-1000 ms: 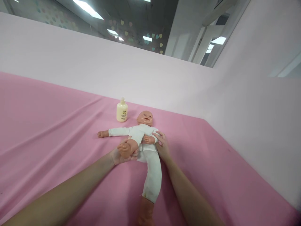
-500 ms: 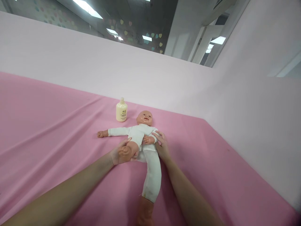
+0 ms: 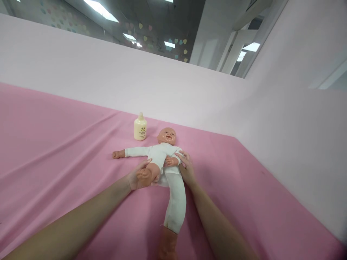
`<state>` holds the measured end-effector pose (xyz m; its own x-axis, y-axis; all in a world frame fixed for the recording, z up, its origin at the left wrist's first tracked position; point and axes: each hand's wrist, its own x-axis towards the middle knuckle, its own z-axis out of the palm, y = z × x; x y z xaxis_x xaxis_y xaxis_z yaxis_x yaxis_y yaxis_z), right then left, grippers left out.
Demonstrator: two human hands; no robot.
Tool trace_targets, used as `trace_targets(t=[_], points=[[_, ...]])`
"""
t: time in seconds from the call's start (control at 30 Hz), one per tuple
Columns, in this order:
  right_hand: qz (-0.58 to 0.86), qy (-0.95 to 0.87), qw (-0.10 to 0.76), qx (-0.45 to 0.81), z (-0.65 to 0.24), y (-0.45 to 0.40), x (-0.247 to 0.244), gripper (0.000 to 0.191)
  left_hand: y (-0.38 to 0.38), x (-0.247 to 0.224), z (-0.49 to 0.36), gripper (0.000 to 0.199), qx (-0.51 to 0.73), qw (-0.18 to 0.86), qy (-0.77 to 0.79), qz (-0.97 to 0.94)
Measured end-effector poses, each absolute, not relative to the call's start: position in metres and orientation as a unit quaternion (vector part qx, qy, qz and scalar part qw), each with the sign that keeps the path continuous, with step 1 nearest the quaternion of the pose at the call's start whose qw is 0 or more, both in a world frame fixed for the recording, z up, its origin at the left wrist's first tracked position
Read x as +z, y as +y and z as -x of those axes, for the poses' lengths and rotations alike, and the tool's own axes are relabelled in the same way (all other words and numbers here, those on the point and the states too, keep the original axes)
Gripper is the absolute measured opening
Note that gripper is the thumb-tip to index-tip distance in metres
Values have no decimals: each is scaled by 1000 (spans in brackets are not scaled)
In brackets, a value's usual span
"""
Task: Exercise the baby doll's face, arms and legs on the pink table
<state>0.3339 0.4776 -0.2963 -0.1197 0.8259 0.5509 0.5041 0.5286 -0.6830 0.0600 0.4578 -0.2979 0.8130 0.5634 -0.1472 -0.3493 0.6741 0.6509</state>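
A baby doll (image 3: 173, 182) with a white cloth body lies on its back, head toward the wall. My left hand (image 3: 135, 177) is wrapped round the doll's leg on the left, which is bent up toward its belly; part of my fingers is hidden behind the leg. My right hand (image 3: 187, 169) grips the doll's arm on the right, which is folded across its middle. The doll's other arm stretches out to the left, and its other leg lies straight toward me.
A pale yellow bottle (image 3: 140, 129) with dark print stands upright left of the doll's head. Pink cloth (image 3: 89, 151) with creases at left covers the surface. White walls (image 3: 173, 95) rise behind and at right, with a window or mirror (image 3: 162, 21) above.
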Motion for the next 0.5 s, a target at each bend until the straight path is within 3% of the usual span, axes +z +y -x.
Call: trace_targets(t=[0.5], points=[[445,-747,476,135,-333,478,-298,62,456,-294,-60,47,261,894,165,-324]])
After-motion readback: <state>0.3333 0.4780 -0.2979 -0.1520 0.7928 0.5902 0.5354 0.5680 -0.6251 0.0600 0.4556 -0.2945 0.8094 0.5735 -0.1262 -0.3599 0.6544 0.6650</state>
